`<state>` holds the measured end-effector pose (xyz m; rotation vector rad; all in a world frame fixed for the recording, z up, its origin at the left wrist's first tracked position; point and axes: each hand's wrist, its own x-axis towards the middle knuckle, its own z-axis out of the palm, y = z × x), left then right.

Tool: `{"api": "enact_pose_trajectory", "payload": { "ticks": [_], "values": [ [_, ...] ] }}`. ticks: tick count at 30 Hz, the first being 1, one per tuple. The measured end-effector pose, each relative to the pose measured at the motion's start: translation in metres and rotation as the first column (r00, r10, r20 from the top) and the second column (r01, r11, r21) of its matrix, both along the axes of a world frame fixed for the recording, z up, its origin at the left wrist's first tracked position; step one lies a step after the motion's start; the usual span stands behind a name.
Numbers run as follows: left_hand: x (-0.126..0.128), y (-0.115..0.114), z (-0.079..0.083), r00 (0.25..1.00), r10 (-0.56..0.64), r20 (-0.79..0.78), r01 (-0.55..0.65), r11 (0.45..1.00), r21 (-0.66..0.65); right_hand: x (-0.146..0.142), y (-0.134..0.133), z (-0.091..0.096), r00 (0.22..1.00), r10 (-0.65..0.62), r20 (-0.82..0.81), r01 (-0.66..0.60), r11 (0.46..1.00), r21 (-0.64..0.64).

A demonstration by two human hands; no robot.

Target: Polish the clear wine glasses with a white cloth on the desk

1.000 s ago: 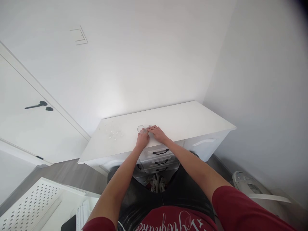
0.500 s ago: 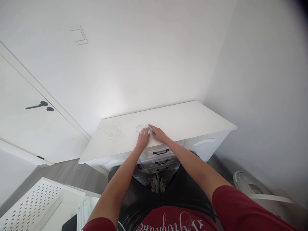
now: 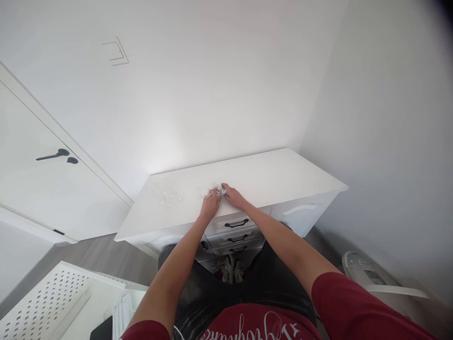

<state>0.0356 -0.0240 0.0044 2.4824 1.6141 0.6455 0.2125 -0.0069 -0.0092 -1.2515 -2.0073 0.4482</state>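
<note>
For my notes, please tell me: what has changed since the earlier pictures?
The right hand has drawn its fingertips slightly right. The clear item earlier showed a round rim, now only faint lines. The left hand and scattered bits stayed about in place.

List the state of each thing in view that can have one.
Left bare hand: fingers at a small transparent item, grip unclear.
Right bare hand: likewise.
Item: between the hands, shape unclear.
Small transparent pieces: scattered on the white cabinet top.
Three white drawers with black handles: shut.
White door with black lever handle: appears shut.
Pale rounded appliance: power unclear.
</note>
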Motion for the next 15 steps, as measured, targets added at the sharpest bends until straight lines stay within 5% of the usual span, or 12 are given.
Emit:
{"api": "enact_pose_trajectory", "payload": {
  "ticks": [4, 11, 15],
  "values": [
    [0.0, 0.0004, -0.0001, 1.0, 0.012, 0.001, -0.012, 1.0, 0.006, -0.0006, 0.0005, -0.0002, 0.992, 0.04, 0.118, -0.042, 0.999, 0.012],
    [0.0011, 0.0003, -0.0001, 1.0, 0.009, -0.019, -0.009, 1.0, -0.004, 0.0004, 0.0005, -0.0009, 0.997, -0.032, -0.066, 0.033, 0.999, 0.014],
    [0.0004, 0.0015, -0.0022, 1.0, 0.023, -0.015, -0.023, 0.999, 0.025, 0.001, -0.0008, -0.0001, 1.0, 0.021, -0.017, -0.021, 1.0, 0.003]
  ]
}}
